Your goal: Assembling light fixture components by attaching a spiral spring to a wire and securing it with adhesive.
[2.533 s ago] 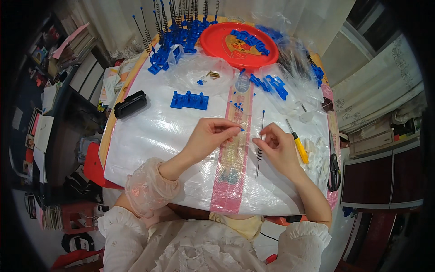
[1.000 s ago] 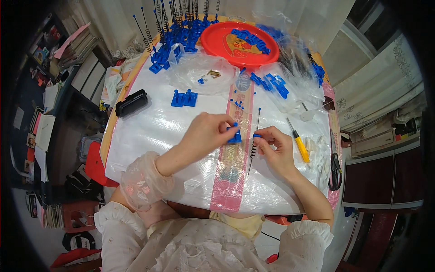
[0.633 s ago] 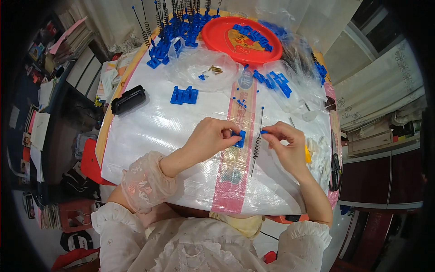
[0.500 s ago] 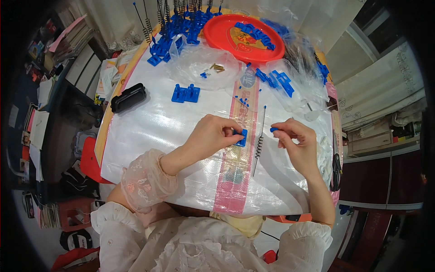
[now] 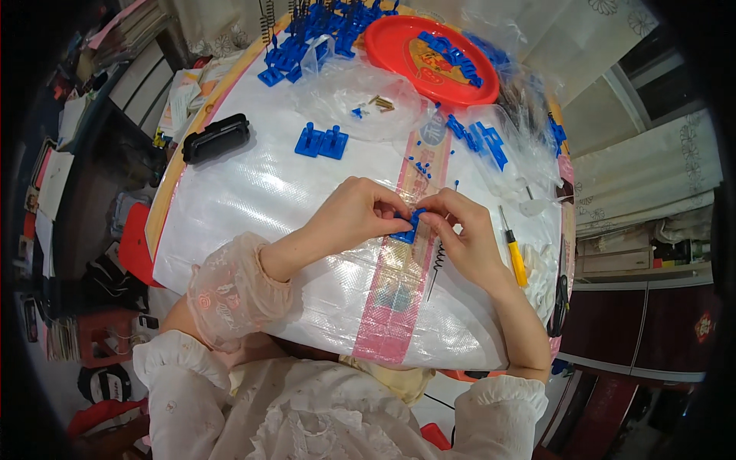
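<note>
Near the yellow-handled screwdriver (image 5: 515,257), on the table (image 5: 253,192): small blue plastic part (image 5: 406,228) pinched between left hand (image 5: 354,215) and right hand (image 5: 460,230), fingertips meeting.

Round table (image 5: 230,230) under white woven sheet, dark cabinet (image 5: 652,337) right — pale curtain (image 5: 644,184), cluttered floor left

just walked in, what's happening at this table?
A person is working a small blue plastic part between both hands: the left hand and right hand meet over it at the middle of the white-covered table. A thin spring rod lies just under the right hand, and a yellow-handled screwdriver lies to its right. More blue parts fill the red tray at the far edge, and a pair stands nearer.
</note>
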`<state>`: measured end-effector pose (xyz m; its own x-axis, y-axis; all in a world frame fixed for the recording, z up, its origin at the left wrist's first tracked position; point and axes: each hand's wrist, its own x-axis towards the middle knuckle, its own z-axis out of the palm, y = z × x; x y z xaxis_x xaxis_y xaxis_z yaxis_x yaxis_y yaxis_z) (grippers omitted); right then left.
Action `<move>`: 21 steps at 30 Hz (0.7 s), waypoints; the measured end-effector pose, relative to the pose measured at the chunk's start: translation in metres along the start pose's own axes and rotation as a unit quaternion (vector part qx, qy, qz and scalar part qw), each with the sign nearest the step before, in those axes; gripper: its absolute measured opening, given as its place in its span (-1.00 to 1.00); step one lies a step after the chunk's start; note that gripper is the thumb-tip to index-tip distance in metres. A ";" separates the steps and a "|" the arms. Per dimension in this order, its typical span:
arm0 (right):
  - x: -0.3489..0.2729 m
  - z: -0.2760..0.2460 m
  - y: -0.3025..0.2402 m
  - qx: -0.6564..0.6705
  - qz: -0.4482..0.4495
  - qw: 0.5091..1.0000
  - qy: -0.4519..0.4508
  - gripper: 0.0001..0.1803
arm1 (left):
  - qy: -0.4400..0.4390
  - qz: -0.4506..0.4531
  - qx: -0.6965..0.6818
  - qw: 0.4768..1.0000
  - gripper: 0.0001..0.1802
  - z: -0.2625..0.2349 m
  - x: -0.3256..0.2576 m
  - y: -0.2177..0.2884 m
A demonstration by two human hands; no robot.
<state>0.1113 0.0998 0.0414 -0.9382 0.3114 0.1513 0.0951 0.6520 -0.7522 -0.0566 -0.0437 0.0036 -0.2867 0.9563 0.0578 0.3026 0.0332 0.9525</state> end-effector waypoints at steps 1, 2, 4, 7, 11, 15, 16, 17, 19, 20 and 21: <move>0.000 0.001 -0.001 -0.007 -0.009 1.000 -0.008 -0.84 | -0.003 -0.002 0.000 1.000 -0.78 0.000 0.000 0.000; 0.001 -0.001 -0.005 -0.016 -0.018 1.000 -0.013 -0.84 | 0.004 -0.001 -0.011 1.000 -0.78 0.001 0.000 -0.002; 0.000 -0.003 -0.009 -0.027 -0.023 0.999 -0.022 -0.84 | 0.019 0.002 -0.033 0.999 -0.76 0.003 0.000 -0.006; 0.000 -0.002 -0.010 -0.032 -0.019 0.999 -0.027 -0.82 | 0.017 0.009 -0.037 0.999 -0.78 0.004 0.001 -0.008; 0.000 -0.001 -0.008 -0.031 -0.020 0.999 -0.023 -0.81 | -0.007 -0.005 -0.013 1.000 -0.79 0.000 0.001 -0.003; 0.000 0.001 -0.006 -0.024 -0.026 0.999 -0.026 -0.79 | -0.011 -0.014 -0.001 1.000 -0.79 -0.001 0.001 0.000; 0.001 0.002 -0.006 -0.022 -0.022 0.999 -0.027 -0.79 | -0.014 -0.018 0.005 1.000 -0.79 -0.002 0.000 0.000; 0.000 0.001 -0.006 -0.023 -0.017 0.999 -0.027 -0.79 | -0.011 -0.013 -0.005 1.000 -0.79 -0.001 0.000 -0.001; 0.000 0.001 -0.007 -0.022 -0.012 0.999 -0.027 -0.79 | -0.004 -0.004 -0.025 1.000 -0.79 0.002 0.001 -0.006; 0.000 0.001 -0.005 -0.020 -0.012 0.999 -0.027 -0.79 | -0.004 -0.004 -0.020 1.000 -0.79 0.002 0.001 -0.006; 0.000 0.001 -0.004 -0.018 -0.012 0.999 -0.027 -0.79 | -0.004 -0.003 -0.015 1.000 -0.79 0.001 0.001 -0.005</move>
<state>0.1108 0.0966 0.0439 -0.9569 0.2581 0.1331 0.0835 0.6836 -0.7250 -0.0570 -0.0428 -0.0011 -0.2809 0.9584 0.0498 0.2734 0.0301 0.9614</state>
